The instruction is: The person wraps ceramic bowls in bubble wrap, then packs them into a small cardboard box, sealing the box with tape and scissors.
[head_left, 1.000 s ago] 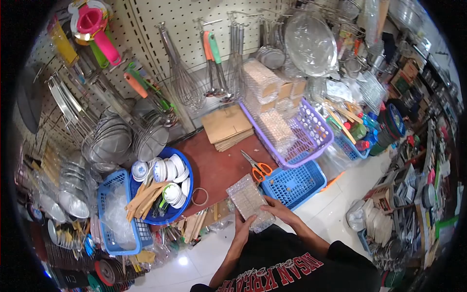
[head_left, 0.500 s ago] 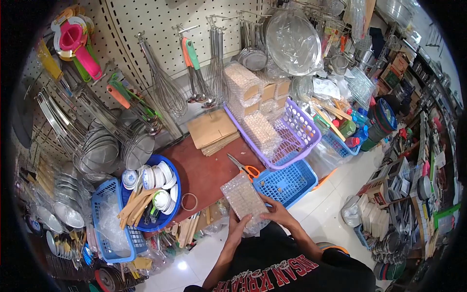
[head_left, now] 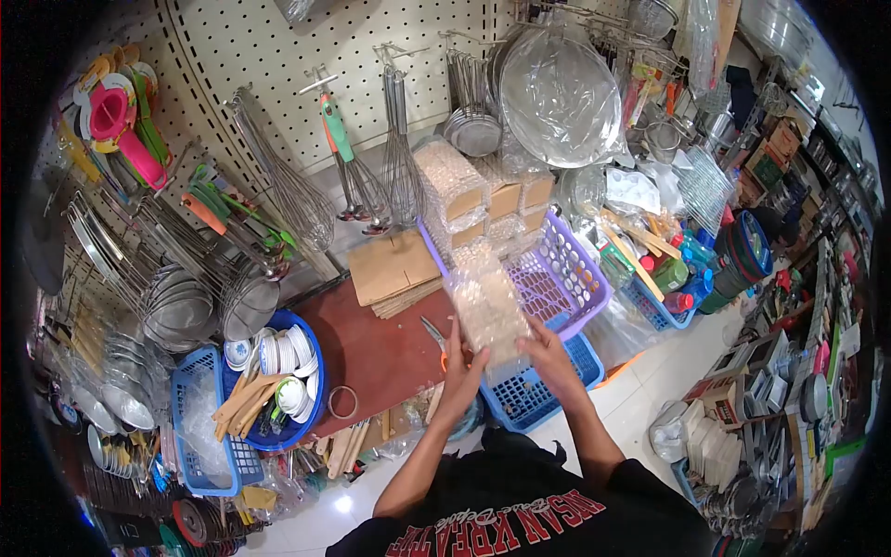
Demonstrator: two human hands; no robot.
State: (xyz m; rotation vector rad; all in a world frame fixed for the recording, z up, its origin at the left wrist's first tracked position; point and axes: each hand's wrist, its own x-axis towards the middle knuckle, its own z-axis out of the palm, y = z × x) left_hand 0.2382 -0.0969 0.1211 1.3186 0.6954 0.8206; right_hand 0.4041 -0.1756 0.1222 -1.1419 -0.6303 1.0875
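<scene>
A bubble-wrapped brown box is held up between my two hands, over the near edge of the purple basket. My left hand grips its left side, and my right hand closes on the lower right corner. Several similar wrapped boxes are stacked in the purple basket behind it. Just left of the held box lie scissors, their orange handles partly hidden by my left hand. A blue basket sits below my right hand.
Flat cardboard pieces and a tape roll lie on the red tabletop. To the left stands a blue basin with bowls and wooden utensils. Whisks and strainers hang from the pegboard.
Both hands have lifted the wrapped box up and away from my body, from near the scissors to the purple basket's near edge. The camera view has shifted slightly.
</scene>
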